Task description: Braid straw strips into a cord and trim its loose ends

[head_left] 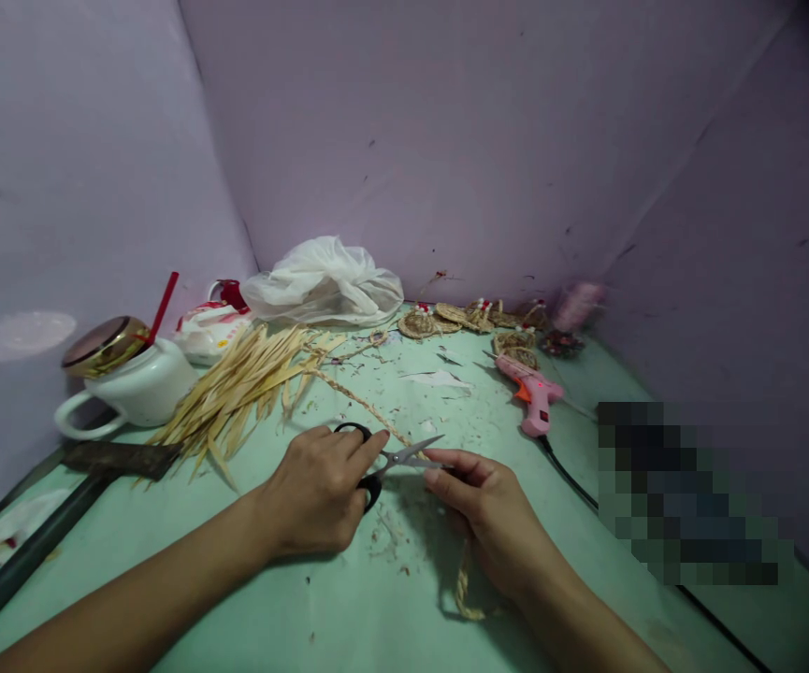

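Note:
Black-handled scissors [396, 458] are in my left hand [320, 486], their blades parted and pointing right. A braided straw cord [354, 397] runs from a bundle of dry straw strips [246, 388] down toward the blades. My right hand [484, 500] pinches the cord close to the blade tips. The cord's loose end [465, 584] hangs below that hand and touches the table. Whether the blades touch the cord is hard to make out.
A pink glue gun [537, 393] with a black cable lies at right. Woven straw pieces [418, 322] and a white plastic bag [326, 285] sit along the back wall. At left are a white mug [148, 388] and a hammer [120, 460]. A blurred-out object [685, 505] lies far right.

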`<state>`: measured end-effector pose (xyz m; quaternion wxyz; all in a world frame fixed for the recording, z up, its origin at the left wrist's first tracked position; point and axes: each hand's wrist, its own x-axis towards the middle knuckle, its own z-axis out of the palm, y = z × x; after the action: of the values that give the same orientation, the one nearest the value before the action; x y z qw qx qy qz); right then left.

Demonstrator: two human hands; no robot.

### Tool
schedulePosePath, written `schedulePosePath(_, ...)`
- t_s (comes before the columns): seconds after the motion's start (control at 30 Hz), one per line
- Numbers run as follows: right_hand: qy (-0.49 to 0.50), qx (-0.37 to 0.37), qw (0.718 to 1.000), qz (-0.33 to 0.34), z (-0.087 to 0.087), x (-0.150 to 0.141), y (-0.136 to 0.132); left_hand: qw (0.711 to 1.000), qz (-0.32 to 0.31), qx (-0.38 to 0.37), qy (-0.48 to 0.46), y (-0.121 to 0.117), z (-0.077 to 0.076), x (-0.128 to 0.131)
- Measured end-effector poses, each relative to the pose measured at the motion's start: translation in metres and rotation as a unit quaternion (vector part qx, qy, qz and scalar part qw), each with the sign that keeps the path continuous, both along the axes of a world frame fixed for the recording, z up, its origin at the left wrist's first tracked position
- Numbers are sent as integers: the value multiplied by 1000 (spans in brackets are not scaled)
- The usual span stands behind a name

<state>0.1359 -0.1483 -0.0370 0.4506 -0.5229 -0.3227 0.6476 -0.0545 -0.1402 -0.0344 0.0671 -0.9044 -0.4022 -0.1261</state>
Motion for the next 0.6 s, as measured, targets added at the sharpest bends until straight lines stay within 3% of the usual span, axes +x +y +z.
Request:
schedulePosePath(0.33,-42,41,998,38,-1,2,-1,999,-1,-21,31,0,1,-2)
schedulePosePath(0.6,-42,48,997,38,1,3,-1,1000,-17,-17,3,2,-1,-3)
